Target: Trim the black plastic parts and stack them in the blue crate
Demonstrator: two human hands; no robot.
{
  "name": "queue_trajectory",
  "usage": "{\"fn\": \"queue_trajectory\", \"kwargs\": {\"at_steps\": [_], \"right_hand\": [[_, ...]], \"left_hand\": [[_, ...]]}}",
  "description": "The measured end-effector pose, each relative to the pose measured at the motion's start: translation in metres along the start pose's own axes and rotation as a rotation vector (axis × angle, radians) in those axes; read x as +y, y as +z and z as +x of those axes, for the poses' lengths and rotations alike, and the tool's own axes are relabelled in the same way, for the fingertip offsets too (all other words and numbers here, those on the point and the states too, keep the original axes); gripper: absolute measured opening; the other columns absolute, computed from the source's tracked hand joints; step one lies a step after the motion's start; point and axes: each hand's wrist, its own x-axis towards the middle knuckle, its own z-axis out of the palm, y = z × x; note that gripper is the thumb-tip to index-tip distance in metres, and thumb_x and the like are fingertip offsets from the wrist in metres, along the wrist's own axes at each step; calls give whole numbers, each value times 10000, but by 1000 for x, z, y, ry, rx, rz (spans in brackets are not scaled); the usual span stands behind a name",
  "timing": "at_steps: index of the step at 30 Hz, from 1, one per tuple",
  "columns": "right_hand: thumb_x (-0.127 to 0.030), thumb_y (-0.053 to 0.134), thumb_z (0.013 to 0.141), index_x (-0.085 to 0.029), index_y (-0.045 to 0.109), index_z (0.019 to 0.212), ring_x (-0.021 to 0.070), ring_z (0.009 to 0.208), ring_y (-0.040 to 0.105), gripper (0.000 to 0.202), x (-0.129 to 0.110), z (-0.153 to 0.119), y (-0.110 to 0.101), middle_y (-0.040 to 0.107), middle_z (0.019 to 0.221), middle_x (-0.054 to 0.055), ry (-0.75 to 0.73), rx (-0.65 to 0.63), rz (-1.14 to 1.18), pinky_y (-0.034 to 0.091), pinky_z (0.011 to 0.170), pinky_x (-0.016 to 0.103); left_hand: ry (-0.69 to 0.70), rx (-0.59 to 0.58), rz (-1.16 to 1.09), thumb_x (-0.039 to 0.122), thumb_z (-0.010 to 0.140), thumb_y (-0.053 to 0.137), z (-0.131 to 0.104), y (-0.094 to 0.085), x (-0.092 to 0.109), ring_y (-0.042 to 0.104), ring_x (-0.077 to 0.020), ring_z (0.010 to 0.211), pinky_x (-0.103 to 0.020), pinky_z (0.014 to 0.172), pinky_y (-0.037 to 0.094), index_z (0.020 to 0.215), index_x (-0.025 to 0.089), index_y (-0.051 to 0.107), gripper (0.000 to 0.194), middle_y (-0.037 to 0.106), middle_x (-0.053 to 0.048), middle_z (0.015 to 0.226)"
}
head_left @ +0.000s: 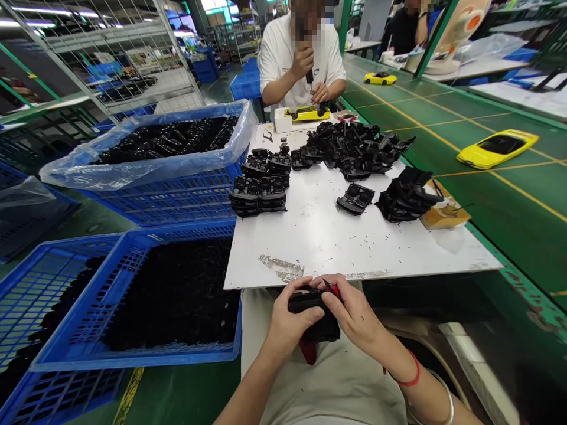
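Just past the table's near edge, over my lap, my left hand (290, 319) is closed around a black plastic toy car interior (325, 324). My right hand (354, 310) meets it from the other side, fingers curled round a small tool with a dark pointed tip and a red grip (335, 290). Most of that tool is hidden by the fingers, so its exact kind is unclear. A red piece (309, 351) shows below the black part. On the white table (305, 236) ahead, one loose car interior (355, 199) lies beside a leaning stack (407, 195).
More black interiors stand in stacks (259, 192) and a heap (349, 147). Blue crates (177, 354) of black parts flank the left. A co-worker (303, 65) sits opposite with a yellow toy car (308, 113). Another yellow car (498, 149) rests on the green conveyor (443, 124).
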Motion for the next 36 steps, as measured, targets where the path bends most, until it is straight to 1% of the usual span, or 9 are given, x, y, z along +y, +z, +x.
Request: {"fn": "queue_trajectory", "kwargs": {"at_steps": [4, 7, 11, 14, 17, 20, 24, 29, 36], "right_hand": [[-415, 307, 1027, -224, 546, 1102, 183, 978, 623, 315, -2, 3, -11, 651, 1079, 72, -53, -15, -40, 497, 852, 319], [-409, 290, 1035, -222, 554, 1062, 180, 902, 622, 325, 0, 2, -22, 657, 980, 57, -16, -36, -98, 492, 793, 312], [-411, 300, 1039, -231, 580, 1029, 157, 757, 599, 333, 6, -3, -30, 634, 838, 21, 9, -194, -162, 468, 705, 285], [-394, 303, 1044, -242, 581, 1093, 153, 753, 596, 321, 9, -8, -29, 637, 869, 19, 25, -301, -219, 448, 677, 272], [-374, 270, 1052, -236, 549, 1106, 155, 767, 595, 316, 11, -9, -26, 637, 913, 27, 24, -341, -260, 438, 680, 279], [-385, 264, 1051, -220, 524, 1036, 149, 669, 567, 309, 13, -7, -24, 612, 810, 8, 12, -349, -342, 412, 618, 277], [-447, 288, 1040, -218, 475, 894, 136, 555, 508, 330, 17, -2, -19, 574, 699, -12, -38, -334, -447, 333, 523, 258], [-551, 258, 1019, -229, 420, 787, 126, 489, 454, 428, 19, 5, -14, 521, 607, -28, -84, -295, -530, 263, 479, 250], [-588, 223, 1009, -227, 428, 779, 132, 486, 454, 474, 18, 13, -16, 537, 596, -19, -32, -317, -602, 241, 475, 248]], "left_hand": [[8, 30, 58, 499, 575, 869, 4, -6, 1, 697, -259, 899, -370, 843, 576, 1106, 193, 728, 629, 751, -78, 953], [64, 41, 130, 461, 593, 871, 5, -16, 2, 712, -250, 880, -349, 818, 589, 990, 195, 760, 491, 767, -66, 928], [178, 30, 254, 403, 641, 860, 6, -30, 1, 729, -252, 910, -337, 819, 597, 989, 197, 750, 419, 780, -73, 979], [263, 5, 324, 354, 670, 853, 9, -35, -2, 738, -256, 932, -336, 836, 600, 1006, 197, 740, 388, 783, -82, 1003], [341, -14, 365, 322, 689, 847, 13, -36, -6, 744, -254, 928, -332, 835, 603, 1013, 193, 730, 368, 783, -89, 1012], [420, -25, 391, 303, 709, 838, 16, -36, -9, 747, -239, 905, -321, 823, 606, 1030, 182, 718, 364, 782, -88, 998], [523, -22, 405, 275, 722, 833, 19, -37, -10, 745, -221, 897, -303, 822, 605, 1049, 165, 700, 370, 778, -92, 994], [522, -46, 401, 274, 720, 835, 24, -37, -9, 745, -223, 903, -293, 803, 602, 1043, 166, 693, 369, 776, -99, 998], [467, -78, 405, 328, 715, 836, 30, -40, -9, 744, -213, 866, -287, 791, 594, 1033, 170, 705, 379, 779, -87, 982]]}}
